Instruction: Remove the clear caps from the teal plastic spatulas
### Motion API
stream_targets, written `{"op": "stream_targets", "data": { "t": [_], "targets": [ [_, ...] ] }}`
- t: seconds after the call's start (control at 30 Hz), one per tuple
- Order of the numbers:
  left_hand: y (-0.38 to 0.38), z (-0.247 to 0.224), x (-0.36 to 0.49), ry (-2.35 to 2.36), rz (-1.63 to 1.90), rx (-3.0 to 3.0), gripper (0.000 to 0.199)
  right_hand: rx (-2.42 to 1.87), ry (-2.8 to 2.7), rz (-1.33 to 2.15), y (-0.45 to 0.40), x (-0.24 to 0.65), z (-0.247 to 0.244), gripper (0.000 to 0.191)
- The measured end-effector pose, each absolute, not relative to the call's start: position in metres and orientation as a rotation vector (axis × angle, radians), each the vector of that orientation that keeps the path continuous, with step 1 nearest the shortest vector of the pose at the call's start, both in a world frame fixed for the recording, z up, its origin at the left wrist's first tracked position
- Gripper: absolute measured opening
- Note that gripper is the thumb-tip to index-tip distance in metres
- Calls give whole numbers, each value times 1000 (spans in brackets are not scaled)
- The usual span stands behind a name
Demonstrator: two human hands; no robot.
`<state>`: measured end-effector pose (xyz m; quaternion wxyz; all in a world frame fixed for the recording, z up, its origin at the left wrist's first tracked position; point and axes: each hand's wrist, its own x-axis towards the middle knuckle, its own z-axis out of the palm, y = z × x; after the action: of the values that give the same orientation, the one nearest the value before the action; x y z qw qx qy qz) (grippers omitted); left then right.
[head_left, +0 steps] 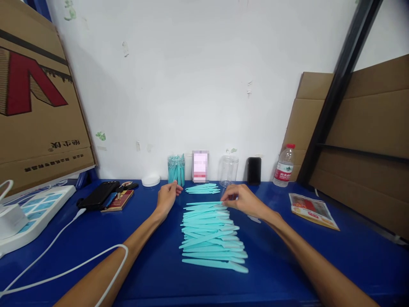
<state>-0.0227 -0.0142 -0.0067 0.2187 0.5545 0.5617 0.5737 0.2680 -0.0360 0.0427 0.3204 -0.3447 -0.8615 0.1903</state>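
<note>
Several turquoise sticks (207, 238) with pale, wider right ends lie in a long row on the blue table (147, 273). Behind them is a smaller group of turquoise sticks (202, 189). My right hand (241, 199) pinches the right end of a stick at the far end of the row. My left hand (168, 197) is just in front of a clear jar (176, 168) filled with turquoise sticks; its fingers are bent, and whether they hold anything cannot be made out. A second clear jar (228, 169) stands upside down behind my right hand.
A white lid (151, 180), a pixelated upright screen (200, 166), a black phone (254, 170) and a water bottle (284, 168) line the wall. On the left are a black pouch (100, 196), a power strip (35, 213) and white cables; a packet (313, 209) lies right.
</note>
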Motion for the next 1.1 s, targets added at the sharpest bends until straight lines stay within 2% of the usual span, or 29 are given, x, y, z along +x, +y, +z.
{"op": "stream_targets", "data": {
  "t": [0.37,0.53,0.73,0.97,1.1],
  "targets": [
    [-9,-14,-24,1623,1525,1639,56,-917,-2362,461,-42,264,42,9],
    [-14,-7,-24,1701,1443,1780,48,-1056,-2154,342,-30,277,50,21],
    [-33,3,-13,1754,1191,2137,22,-1627,-2010,56,-7,303,44,25],
    [-24,15,-3,1724,826,2508,21,-1815,-1922,13,5,325,34,22],
    [0,23,9,1640,594,2691,31,-1860,-1928,15,6,329,34,23]
  ]
}}
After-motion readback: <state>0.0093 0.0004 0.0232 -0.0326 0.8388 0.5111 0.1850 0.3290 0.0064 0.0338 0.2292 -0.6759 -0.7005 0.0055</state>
